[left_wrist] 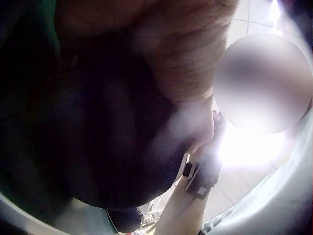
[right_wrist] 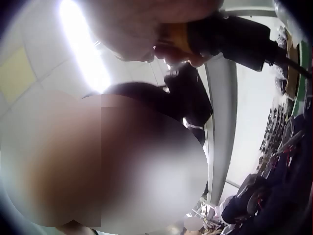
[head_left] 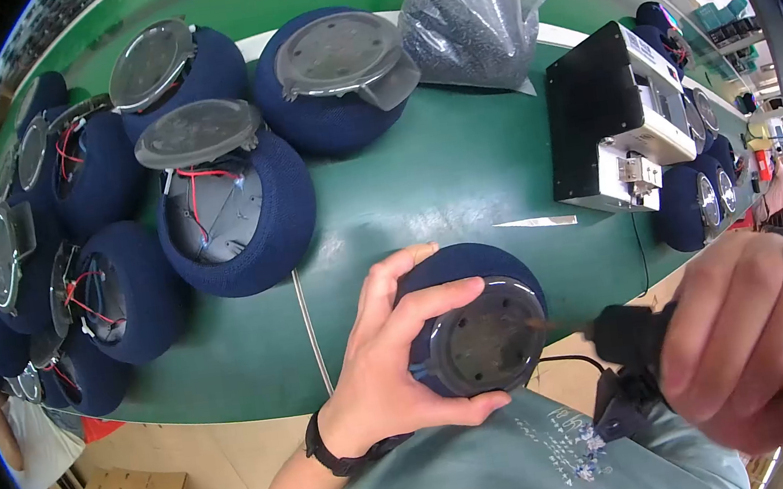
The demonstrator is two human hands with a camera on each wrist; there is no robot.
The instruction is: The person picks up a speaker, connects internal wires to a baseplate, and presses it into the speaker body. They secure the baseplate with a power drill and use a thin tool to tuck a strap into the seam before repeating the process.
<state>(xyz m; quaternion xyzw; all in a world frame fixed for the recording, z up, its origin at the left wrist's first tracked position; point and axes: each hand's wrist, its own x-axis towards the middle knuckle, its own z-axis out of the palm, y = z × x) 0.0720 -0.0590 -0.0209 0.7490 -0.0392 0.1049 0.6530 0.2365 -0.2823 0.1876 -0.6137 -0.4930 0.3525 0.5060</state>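
Observation:
My left hand point(head_left: 375, 357) grips a navy fabric-covered round unit point(head_left: 471, 260) near the table's front edge, thumb below and fingers over its top. Its grey see-through base plate point(head_left: 481, 350), dotted with dark holes, faces up toward me. In the left wrist view the dark underside of the unit point(left_wrist: 122, 171) fills most of the picture. A black electric screwdriver point(head_left: 626, 334) with an orange band is held in my right hand point(head_left: 754, 334). Its blurred bit points left and overlaps the plate's right edge. The right wrist view shows the screwdriver's black nose point(right_wrist: 242, 41) and bit.
Several similar navy units crowd the left and back, some with base plates point(head_left: 197, 133) raised over red wires. A clear bag point(head_left: 473, 27) of dark pieces and a black-and-silver machine point(head_left: 604, 119) stand behind. A white strip point(head_left: 536, 223) lies on the green table point(head_left: 396, 200).

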